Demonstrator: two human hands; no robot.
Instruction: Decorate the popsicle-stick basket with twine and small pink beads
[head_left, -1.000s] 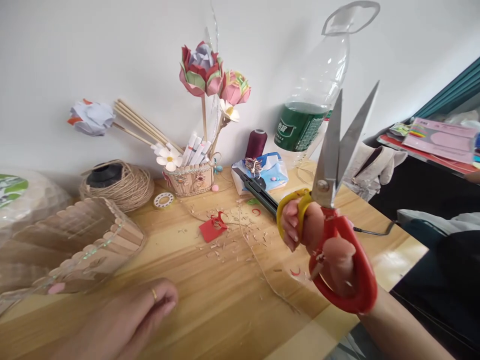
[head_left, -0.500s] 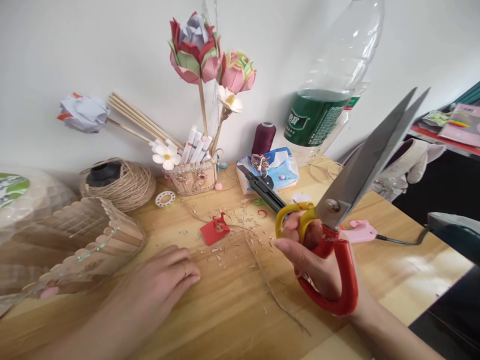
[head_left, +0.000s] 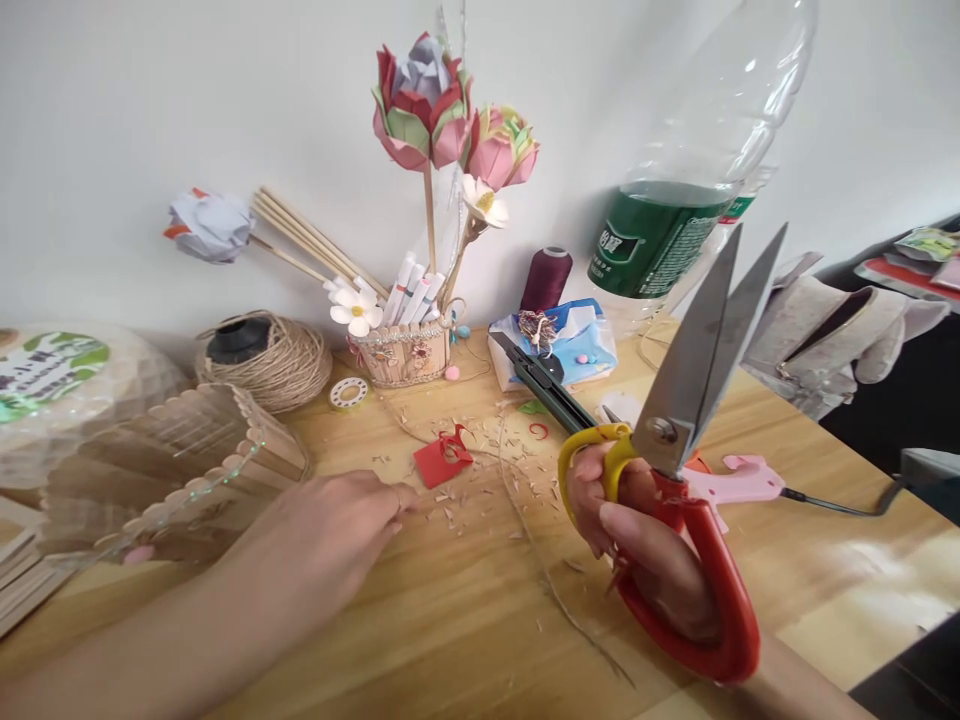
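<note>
My right hand (head_left: 660, 560) holds a large pair of scissors (head_left: 679, 440) with one yellow and one red handle. Its blades point up and stand slightly apart, with nothing between them. My left hand (head_left: 352, 520) is low over the wooden table, its fingers bent together and their tips turned away, so anything in them is hidden. Just beyond those fingers lies a cut piece of red paper (head_left: 442, 458) with a curled strip. Small pale shavings (head_left: 480, 500) are scattered around it, and a length of twine (head_left: 536, 560) runs between my hands.
A stick basket (head_left: 247, 460) stands left, before a twine spool (head_left: 274, 355). At the back are a pen holder (head_left: 409, 355) with paper flowers, purple thread (head_left: 546, 280), a tissue pack (head_left: 592, 335) and a big bottle (head_left: 660, 240). A black-handled cutter (head_left: 547, 385) and pink glue gun (head_left: 739, 480) lie right.
The scissors have moved down and their blades have opened a little wider. My left hand has shifted slightly, its fingers now turned further from view. The camera has swung left.
</note>
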